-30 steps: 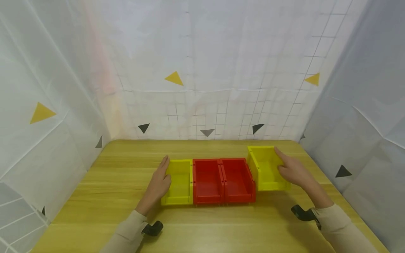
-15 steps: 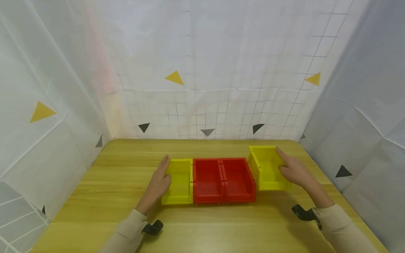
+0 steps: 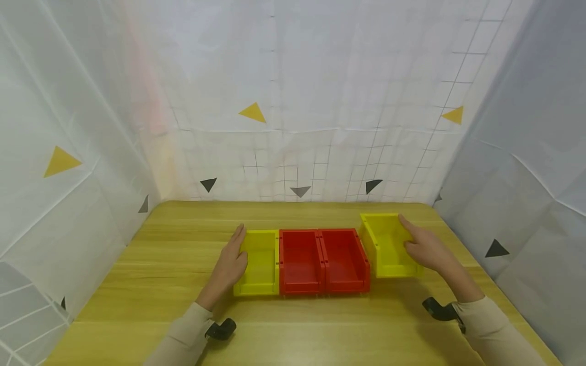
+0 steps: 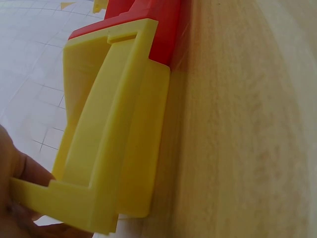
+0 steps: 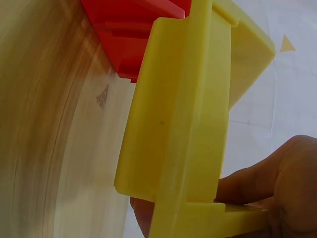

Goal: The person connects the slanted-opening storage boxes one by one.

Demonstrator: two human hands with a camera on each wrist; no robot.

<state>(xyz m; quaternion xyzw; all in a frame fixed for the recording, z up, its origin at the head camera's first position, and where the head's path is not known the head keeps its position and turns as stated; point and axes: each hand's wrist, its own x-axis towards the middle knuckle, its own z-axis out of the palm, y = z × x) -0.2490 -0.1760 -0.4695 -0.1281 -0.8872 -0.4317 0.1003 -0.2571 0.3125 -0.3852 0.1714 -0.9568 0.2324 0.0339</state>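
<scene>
Two red storage bins, one at centre (image 3: pixel 299 259) and one to its right (image 3: pixel 342 259), stand side by side in the head view. A yellow storage bin (image 3: pixel 261 262) adjoins their left side. My left hand (image 3: pixel 230 265) grips this bin's left wall, thumb over the inner side. A second yellow bin (image 3: pixel 389 246), to the right of the red ones, is held up off the table and sits a little farther back. My right hand (image 3: pixel 427 248) grips its right wall. In the right wrist view, a gap shows between this yellow bin (image 5: pixel 163 124) and the table.
The bins are on a wood-grain table (image 3: pixel 302 330). White sheeting (image 3: pixel 320 101) with triangle marks rises behind the table and along both sides. Each wrist bears a black camera mount, the left one (image 3: pixel 222 330) and the right one (image 3: pixel 439 309).
My right hand has shifted very slightly to the right with its yellow bin, and the bin has dipped a little in the last half second. The left hand and the other bins stay put.
</scene>
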